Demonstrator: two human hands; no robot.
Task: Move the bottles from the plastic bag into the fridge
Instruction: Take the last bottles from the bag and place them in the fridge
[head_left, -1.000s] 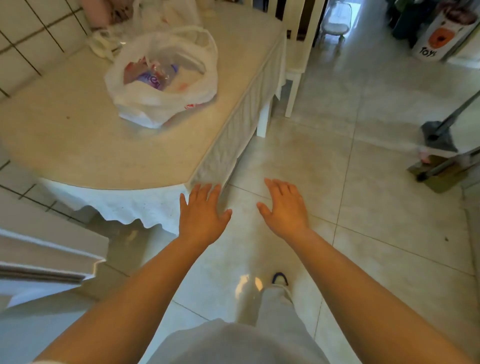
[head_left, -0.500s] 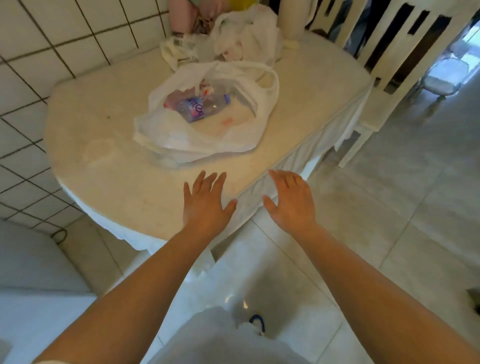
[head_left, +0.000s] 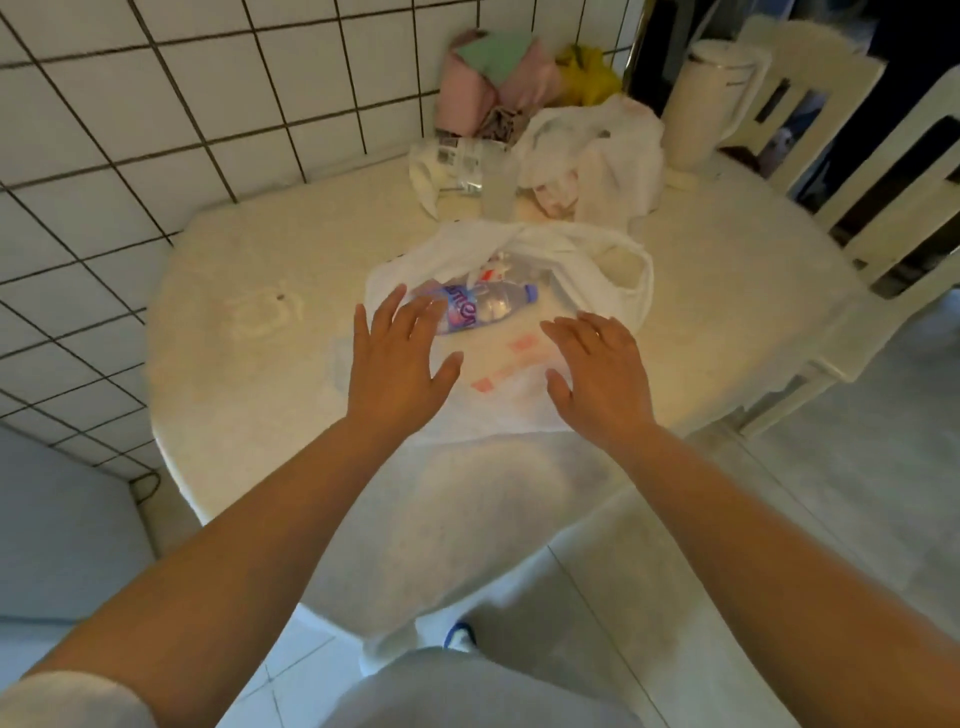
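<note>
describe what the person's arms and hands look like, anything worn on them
Both forearms are bare right down to the wrists. The left hand and right hand wear no gloves, and no rings, watch or bracelet show. A white sleeve edge shows on the left upper arm at the bottom corner of the picture.

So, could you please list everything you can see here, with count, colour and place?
plastic bag: one, white, table centre
bottle: one, clear, purple label, lying in the bag
table: one, cream, against the tiled wall
kettle: one, white, far right of the table
second bag: one, white, crumpled, behind
chair: one, white, right
left hand: open, over the bag
right hand: open, over the bag
</note>
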